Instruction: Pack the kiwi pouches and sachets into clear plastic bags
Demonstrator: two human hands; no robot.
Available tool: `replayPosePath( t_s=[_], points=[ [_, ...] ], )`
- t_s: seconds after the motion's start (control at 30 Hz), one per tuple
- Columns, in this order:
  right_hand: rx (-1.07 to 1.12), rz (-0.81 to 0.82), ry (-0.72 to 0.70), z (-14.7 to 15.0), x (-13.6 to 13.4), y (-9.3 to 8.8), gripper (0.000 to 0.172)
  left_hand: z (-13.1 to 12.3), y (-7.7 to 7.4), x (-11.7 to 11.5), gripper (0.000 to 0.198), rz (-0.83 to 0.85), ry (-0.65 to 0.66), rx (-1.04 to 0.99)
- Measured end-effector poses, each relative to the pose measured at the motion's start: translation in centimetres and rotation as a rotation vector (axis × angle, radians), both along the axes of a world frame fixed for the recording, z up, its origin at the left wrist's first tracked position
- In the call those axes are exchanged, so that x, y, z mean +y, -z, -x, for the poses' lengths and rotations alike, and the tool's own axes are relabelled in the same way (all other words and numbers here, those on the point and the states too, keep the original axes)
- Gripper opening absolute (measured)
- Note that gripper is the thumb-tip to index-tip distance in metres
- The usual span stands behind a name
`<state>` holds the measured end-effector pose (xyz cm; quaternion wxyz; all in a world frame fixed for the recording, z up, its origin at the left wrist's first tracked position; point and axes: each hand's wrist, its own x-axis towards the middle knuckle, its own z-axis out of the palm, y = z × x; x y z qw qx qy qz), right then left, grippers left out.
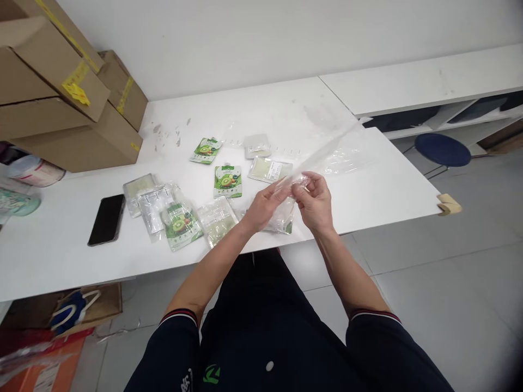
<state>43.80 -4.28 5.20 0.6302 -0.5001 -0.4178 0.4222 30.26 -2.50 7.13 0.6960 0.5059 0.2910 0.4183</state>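
Note:
Both hands grip a clear plastic bag (341, 149) over the front part of the white table. My left hand (266, 206) pinches its near end. Close beside it, my right hand (314, 200) has its fingers curled on the same end. The bag stretches away to the upper right. Below the hands, partly hidden, lies a bagged pouch (281, 222). Left of them are a green kiwi-print pouch (227, 181), another green pouch (205, 150) and silver-backed pouches, one (269, 170) with a printed label. A bagged kiwi pouch (182, 224) overlaps several others.
A black phone (107, 220) lies on the table (155, 261) at the left. Cardboard boxes (73, 136) are stacked at the back left, by a jar (36, 170). A blue stool (442, 149) stands right of the table, whose corner has a tan guard (449, 204).

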Motion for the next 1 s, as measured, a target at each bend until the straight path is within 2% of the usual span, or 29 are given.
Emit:
replayPosePath(
  t_s=[0.1, 0.17, 0.23, 0.27, 0.3, 0.37, 0.4, 0.5, 0.57, 0.63, 0.7, 0.77, 0.9, 1.0],
  points=[
    [-0.056, 0.009, -0.12, 1.6, 0.0, -0.3, 0.039, 3.0, -1.4, 1.2, 0.04, 0.097, -0.194, 0.013],
    [-0.155, 0.07, -0.353, 1.3, 0.7, -0.7, 0.034, 6.4, -2.3, 2.5, 0.044, 0.048, -0.378, 0.032],
    [-0.381, 0.155, -0.546, 0.3, 2.5, -0.9, 0.03, 10.3, -3.0, 3.9, 0.051, -0.058, -0.558, 0.014],
    [-0.546, 0.185, -0.551, -0.3, 3.8, -0.8, 0.031, 12.0, -3.3, 4.5, 0.053, -0.089, -0.628, 0.013],
    [-0.736, 0.2, -0.487, -0.8, 5.4, -0.7, 0.032, 13.6, -3.7, 4.9, 0.055, -0.108, -0.667, 0.023],
    [-1.096, 0.201, -0.269, -1.5, 8.9, 0.0, 0.037, 15.6, -4.4, 5.6, 0.055, -0.129, -0.703, 0.038],
    [-1.229, 0.213, -0.237, -1.6, 10.6, 0.4, 0.043, 16.1, -4.8, 5.9, 0.054, -0.131, -0.7, 0.043],
    [-1.421, 0.356, -0.336, -1.2, 14.6, 1.6, 0.058, 16.2, -5.9, 6.4, 0.049, -0.122, -0.668, 0.047],
    [-1.441, 0.456, -0.37, -1.0, 15.7, 1.9, 0.059, 15.9, -6.4, 6.9, 0.048, -0.109, -0.64, 0.048],
    [-1.393, 0.466, -0.371, -1.2, 15.6, 1.5, 0.05, 15.8, -6.9, 7.5, 0.047, -0.09, -0.602, 0.051],
    [-1.304, 0.39, -0.351, -2.2, 14.6, 0.7, 0.032, 15.8, -7.2, 8.4, 0.047, -0.065, -0.557, 0.068],
    [-1.226, 0.297, -0.265, -4.0, 12.7, -0.3, 0.023, 15.7, -7.5, 9.8, 0.048, -0.039, -0.519, 0.106],
    [-1.175, 0.204, 0.075, -8.3, 8.1, -2.2, 0.028, 14.4, -7.1, 15.1, 0.054, 0.011, -0.44, 0.219],
    [-1.108, 0.136, 0.221, -10.4, 5.5, -3.0, 0.033, 12.1, -5.3, 20.1, 0.057, -0.034, -0.444, 0.32]
  ],
)
